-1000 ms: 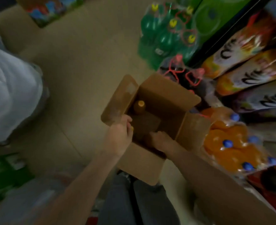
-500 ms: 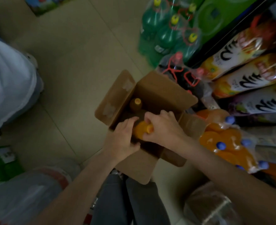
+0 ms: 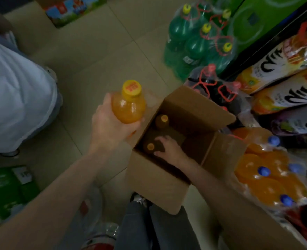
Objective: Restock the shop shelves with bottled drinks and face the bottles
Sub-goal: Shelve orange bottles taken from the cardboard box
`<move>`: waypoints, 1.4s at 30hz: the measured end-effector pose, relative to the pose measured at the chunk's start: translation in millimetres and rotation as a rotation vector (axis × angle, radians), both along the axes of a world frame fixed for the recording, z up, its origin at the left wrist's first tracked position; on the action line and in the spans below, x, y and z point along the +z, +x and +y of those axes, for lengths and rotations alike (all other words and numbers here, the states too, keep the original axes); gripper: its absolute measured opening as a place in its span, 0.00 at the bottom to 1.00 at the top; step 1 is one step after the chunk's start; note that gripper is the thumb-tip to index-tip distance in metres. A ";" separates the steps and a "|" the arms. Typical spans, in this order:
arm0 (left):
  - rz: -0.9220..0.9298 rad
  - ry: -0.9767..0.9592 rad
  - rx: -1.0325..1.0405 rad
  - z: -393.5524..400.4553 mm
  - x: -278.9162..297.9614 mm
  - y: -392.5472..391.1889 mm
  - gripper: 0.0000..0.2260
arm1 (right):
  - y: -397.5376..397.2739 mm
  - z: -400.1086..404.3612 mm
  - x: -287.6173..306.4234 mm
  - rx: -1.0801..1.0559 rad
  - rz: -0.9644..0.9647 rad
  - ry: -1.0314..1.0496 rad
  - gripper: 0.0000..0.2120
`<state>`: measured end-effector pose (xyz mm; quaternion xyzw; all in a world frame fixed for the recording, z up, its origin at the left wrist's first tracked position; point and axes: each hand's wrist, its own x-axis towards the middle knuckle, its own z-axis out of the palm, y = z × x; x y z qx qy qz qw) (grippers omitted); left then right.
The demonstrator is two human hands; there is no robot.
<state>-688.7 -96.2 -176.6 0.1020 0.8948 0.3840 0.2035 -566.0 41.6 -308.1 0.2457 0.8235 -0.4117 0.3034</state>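
Inside box (image 3: pixel 160 179): two bottles (image 3: pixel 162 121); outside, left hand (image 3: pixel 111 123) holds one.

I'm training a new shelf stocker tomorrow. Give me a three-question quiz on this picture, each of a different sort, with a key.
1. True or false: the left hand holds an orange bottle clear of the cardboard box.
2. Where is the right hand? A) inside the box, beside a bottle cap; B) on the green bottle pack; C) flat on the floor.
3. Fill in: the caps on the orange bottle pack to the right of the box are ____.

Key: 1 true; 2 A; 3 blue.
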 end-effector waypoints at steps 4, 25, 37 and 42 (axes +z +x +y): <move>0.054 -0.013 -0.059 -0.1 -32.4 -2.0 0.27 | -21.1 -25.5 -54.6 0.223 -0.093 0.110 0.22; 0.159 0.171 -0.484 156.5 394.0 13.6 0.34 | 24.1 134.5 548.1 -0.233 0.469 0.446 0.18; 0.260 0.640 -0.871 328.4 675.8 179.9 0.38 | 252.6 226.7 828.4 -1.399 1.387 0.788 0.14; 0.215 0.655 -1.010 396.5 684.8 263.0 0.30 | 350.1 262.4 828.9 -1.608 1.403 1.026 0.09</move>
